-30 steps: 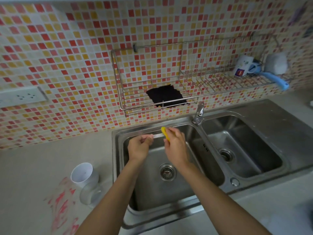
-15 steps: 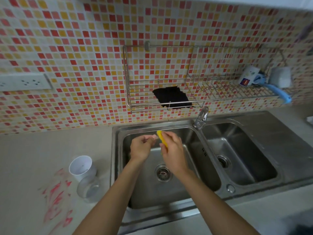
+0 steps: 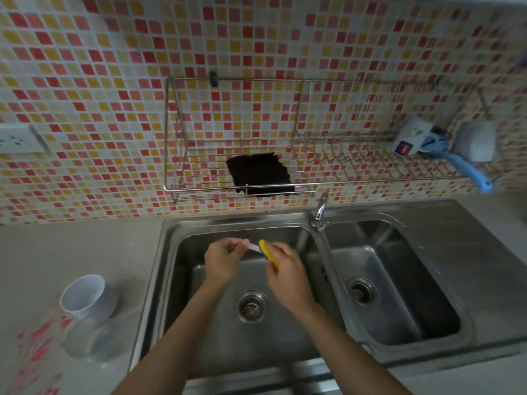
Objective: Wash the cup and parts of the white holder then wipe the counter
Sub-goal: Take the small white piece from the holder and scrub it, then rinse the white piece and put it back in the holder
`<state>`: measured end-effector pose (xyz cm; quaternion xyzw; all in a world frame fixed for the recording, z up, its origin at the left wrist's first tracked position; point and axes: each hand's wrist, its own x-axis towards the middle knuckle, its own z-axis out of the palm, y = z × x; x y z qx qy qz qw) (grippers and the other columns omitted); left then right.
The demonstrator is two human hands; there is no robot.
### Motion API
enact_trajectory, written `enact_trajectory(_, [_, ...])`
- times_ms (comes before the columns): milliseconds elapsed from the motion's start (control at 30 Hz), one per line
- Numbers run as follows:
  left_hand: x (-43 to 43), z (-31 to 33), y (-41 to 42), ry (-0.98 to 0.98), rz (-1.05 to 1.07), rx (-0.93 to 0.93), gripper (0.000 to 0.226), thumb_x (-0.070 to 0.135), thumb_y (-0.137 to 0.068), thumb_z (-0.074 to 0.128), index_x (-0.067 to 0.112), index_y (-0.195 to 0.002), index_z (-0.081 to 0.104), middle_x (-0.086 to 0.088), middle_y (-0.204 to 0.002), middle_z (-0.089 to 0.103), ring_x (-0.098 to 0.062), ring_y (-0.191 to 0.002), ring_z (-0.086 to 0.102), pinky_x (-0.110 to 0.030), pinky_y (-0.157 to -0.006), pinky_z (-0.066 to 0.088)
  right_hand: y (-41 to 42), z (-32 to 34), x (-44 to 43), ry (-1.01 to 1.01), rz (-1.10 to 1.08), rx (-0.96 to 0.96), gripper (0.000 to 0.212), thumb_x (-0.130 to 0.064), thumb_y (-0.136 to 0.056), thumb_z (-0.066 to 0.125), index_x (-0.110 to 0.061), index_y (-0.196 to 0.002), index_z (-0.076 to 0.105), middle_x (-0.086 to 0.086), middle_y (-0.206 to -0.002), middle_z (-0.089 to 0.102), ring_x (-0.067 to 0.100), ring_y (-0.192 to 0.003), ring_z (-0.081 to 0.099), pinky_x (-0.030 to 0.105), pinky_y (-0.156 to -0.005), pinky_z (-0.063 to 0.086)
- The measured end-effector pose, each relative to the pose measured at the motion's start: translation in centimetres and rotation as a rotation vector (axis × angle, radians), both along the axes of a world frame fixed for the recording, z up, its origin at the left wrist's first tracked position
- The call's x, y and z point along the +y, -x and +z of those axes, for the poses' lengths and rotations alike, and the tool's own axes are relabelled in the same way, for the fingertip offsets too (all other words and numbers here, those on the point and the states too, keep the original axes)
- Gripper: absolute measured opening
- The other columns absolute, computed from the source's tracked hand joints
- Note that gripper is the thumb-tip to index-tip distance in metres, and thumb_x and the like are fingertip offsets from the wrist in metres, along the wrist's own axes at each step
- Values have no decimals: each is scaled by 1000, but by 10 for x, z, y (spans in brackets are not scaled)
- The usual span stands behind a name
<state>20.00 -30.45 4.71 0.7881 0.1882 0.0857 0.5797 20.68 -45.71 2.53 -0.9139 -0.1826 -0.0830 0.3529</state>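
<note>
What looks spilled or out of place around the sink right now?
Red smears streak the counter left of the sink, beside the white cup: an unwiped spill, it seems. Nothing else stands out.

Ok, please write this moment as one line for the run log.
left hand: pinches small white flat part | right hand: holds yellow sponge against part | place: over left steel sink basin

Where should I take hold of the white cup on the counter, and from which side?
Grip the white cup around its side wall, coming from the sink side; no handle shows, and a clear part sits close by its near side.
</note>
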Motion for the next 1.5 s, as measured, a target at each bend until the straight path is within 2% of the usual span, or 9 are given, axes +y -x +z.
enact_trajectory(233, [-36,-10,-26,-78,-64,19,6,15,-86,72,18,-91,75,4,-83,72,1,-74,65,-16,-74,50,-60,-27,-100,14,-268,230,39,-4,-80,62,-13,-118,65,11,-109,65,30,-95,63,29,-84,47])
enact_trajectory(367, [-68,-10,-47,-138,-127,12,11,12,-83,75,13,-93,73,6,-74,68,13,-62,60,-1,-63,44,-99,-26,-127,-13,-282,347,54,-5,-82,60,-16,-134,52,13,-115,60,34,-105,59,33,-86,46])
enact_trajectory(467, [-86,-8,-63,-178,-182,16,13,14,-81,77,12,-93,74,-1,-79,73,5,-64,62,-2,-67,45,-124,-28,-130,-52,-275,467,65,-9,-87,60,-16,-146,33,11,-132,51,32,-119,52,31,-93,41])
enact_trajectory(633, [-103,-4,-87,-186,-260,22,12,12,-81,76,11,-93,75,-3,-85,75,-2,-74,66,-4,-72,47,-148,-46,-122,-46,-180,478,68,-5,-83,56,-25,-144,34,6,-129,57,32,-111,59,32,-84,47])
enact_trajectory(900, [-118,-12,-106,-178,-349,8,14,8,-80,76,19,-87,75,8,-80,71,7,-73,65,-7,-75,49,-151,-52,-125,-74,-69,456,59,-33,-86,66,-34,-139,39,-2,-123,60,21,-108,58,27,-84,44])
enact_trajectory(1100, [-118,-19,-105,-141,-336,-30,17,11,-79,78,24,-89,77,-1,-85,77,-19,-82,72,-41,-83,58,-150,-62,-142,-171,-94,489,69,-18,-87,62,-39,-146,30,2,-120,64,23,-100,64,34,-86,52])
enact_trajectory(1267, [-108,-18,-93,-187,-328,-71,20,12,-82,76,28,-93,77,4,-87,77,-13,-82,72,-29,-82,58,-128,-72,-161,-370,-244,552,63,-17,-90,61,-40,-142,32,-3,-93,54,9,-77,55,15,-64,44])
enact_trajectory(1400, [-113,-15,-95,-177,-314,-75,18,8,-81,76,18,-95,77,1,-91,76,-16,-88,72,-14,-79,54,-112,-83,-168,-470,-327,623,62,-6,-89,58,-27,-144,39,-4,-116,53,12,-96,55,19,-70,44])
enact_trajectory(1500, [-117,-17,-95,-173,-343,-95,21,8,-81,76,19,-98,76,0,-94,76,-16,-89,72,-23,-84,57,-107,-83,-168,-692,-408,682,56,5,-88,55,-18,-139,46,-2,-125,52,9,-90,56,13,-61,46])
